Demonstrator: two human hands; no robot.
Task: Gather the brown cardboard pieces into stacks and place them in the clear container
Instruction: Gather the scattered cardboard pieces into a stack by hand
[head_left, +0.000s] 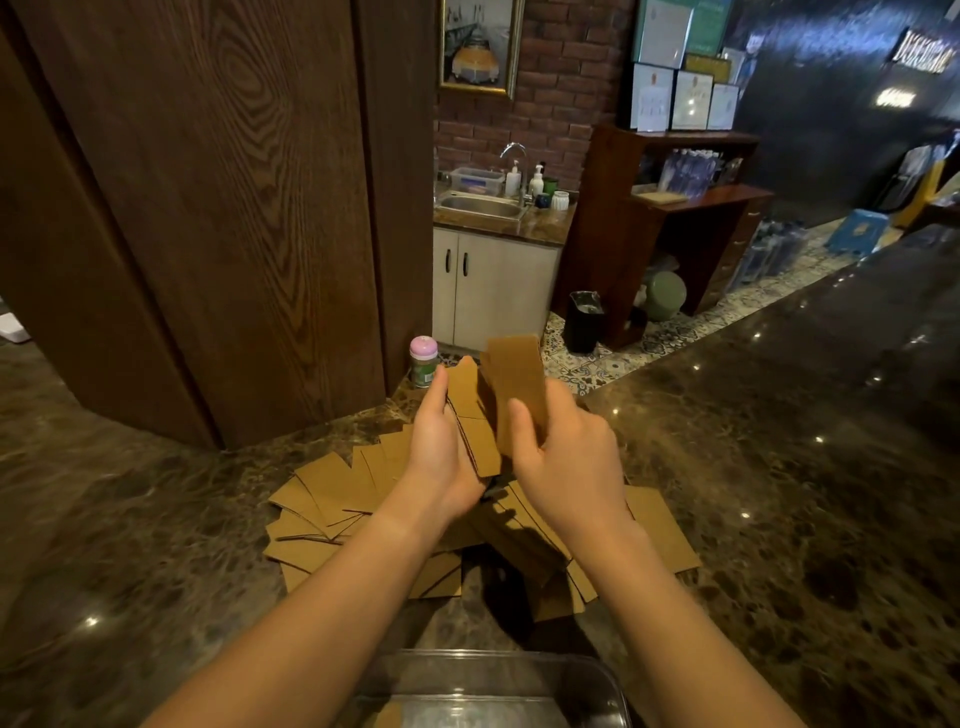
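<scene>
cardboard pieces littering counter ahead, clear container nearest, right counter bare

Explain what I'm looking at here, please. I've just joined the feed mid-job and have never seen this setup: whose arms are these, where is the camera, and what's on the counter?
There is no machine here. A person works with two bare hands, and the single picture comes from a wide-angle camera on their head, looking forward and down, so the arms reach in from the bottom edge.

The left hand holds a small stack of cardboard pieces on edge. The right hand grips more pieces upright, right beside that stack.

Below the hands, loose cardboard pieces lie fanned and overlapping on the dark marble counter. The clear container sits nearest the camera at the bottom edge; something brown seems to lie inside, though that is hard to tell.

A small jar with a pink lid stands further back. The sink, cupboards and shelves behind are just the room.
</scene>
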